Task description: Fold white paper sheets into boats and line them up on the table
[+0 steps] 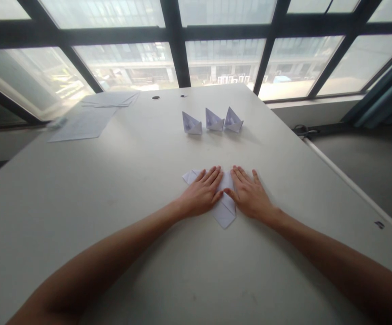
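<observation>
Two hands (203,192) at one folded paper (226,210), three paper boats (214,122)

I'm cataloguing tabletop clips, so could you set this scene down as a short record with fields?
Left hand: flat, palm down on the folded paper
Right hand: palm down, thumb over the paper
Folded shapes: three, white, in a row beyond the hands
Loose sheets: lying at far left
Table: white surface
Background: large framed window, blue curtain at right

Matt, creased folded paper (225,215); smooth, faintly glossy tabletop (131,180); cloth curtain (379,92)
</observation>
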Demonstrator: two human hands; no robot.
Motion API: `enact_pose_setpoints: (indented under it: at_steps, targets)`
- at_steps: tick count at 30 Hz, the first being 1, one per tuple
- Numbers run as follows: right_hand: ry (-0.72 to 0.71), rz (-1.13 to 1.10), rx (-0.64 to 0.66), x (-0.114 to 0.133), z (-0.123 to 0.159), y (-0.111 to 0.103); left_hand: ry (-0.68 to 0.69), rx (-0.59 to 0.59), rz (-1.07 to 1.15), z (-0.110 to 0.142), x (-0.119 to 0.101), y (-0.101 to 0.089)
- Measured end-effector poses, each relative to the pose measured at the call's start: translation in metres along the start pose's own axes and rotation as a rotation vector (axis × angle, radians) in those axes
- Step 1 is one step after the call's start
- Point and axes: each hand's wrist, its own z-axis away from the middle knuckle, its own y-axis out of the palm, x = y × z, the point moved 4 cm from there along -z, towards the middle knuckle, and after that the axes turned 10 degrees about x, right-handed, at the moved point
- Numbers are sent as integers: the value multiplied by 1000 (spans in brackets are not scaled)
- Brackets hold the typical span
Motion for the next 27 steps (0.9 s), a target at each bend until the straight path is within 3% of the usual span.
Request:
enact_pose_setpoints:
  at_steps: [6, 13, 27]
  targets:
    - [22, -63, -69, -10, -3, -3, 1, -14, 26, 1, 0, 1]
    - [-228, -62, 37, 7, 1, -3, 16, 4, 55, 0, 0, -2]
    - [-215, -56, 29, 6, 0, -3, 13, -13, 61, 0, 1, -1]
